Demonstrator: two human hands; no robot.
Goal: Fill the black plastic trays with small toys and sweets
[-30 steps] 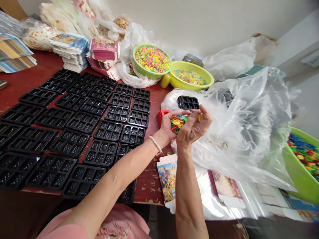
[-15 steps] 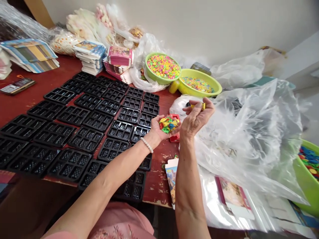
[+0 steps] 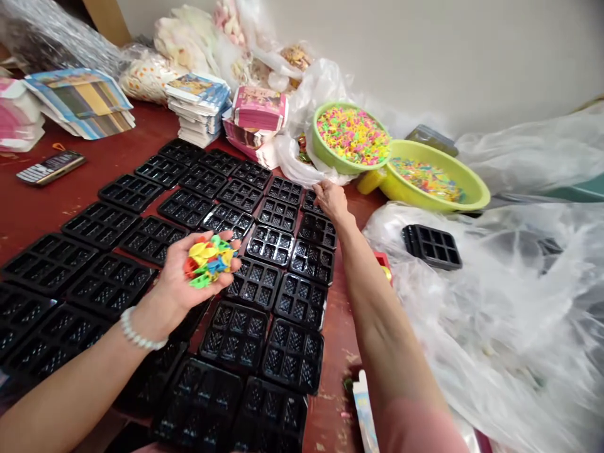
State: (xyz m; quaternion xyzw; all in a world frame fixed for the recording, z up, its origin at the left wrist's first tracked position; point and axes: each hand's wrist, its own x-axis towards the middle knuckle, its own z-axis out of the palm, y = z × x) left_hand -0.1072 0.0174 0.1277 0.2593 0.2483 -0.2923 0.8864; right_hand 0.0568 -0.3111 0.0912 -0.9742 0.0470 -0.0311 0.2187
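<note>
My left hand (image 3: 173,274) is palm up and cupped around a heap of small plastic pieces (image 3: 210,260) in yellow, green, red and blue. It hovers over rows of black compartment trays (image 3: 271,244). Stretched forward, my right hand (image 3: 333,201) is at the far right tray (image 3: 310,200) of the back row, below the green bowl. Its fingers are bent together and point down; the hand hides whatever is between them. The trays in front look bare inside.
A green bowl (image 3: 315,135) and a yellow-green basin (image 3: 481,200) hold small coloured pieces. Stacked picture boxes (image 3: 201,104) and pink boxes (image 3: 259,110) stand behind the trays. A phone-like device (image 3: 51,167) lies left. Clear plastic bags (image 3: 500,314) cover the right side, with black trays (image 3: 433,245) on them.
My left hand has moved left over the trays with its pieces. My right hand has gone from beside it, where it held a small yellow piece, forward to the back-row tray. The view has shifted left.
</note>
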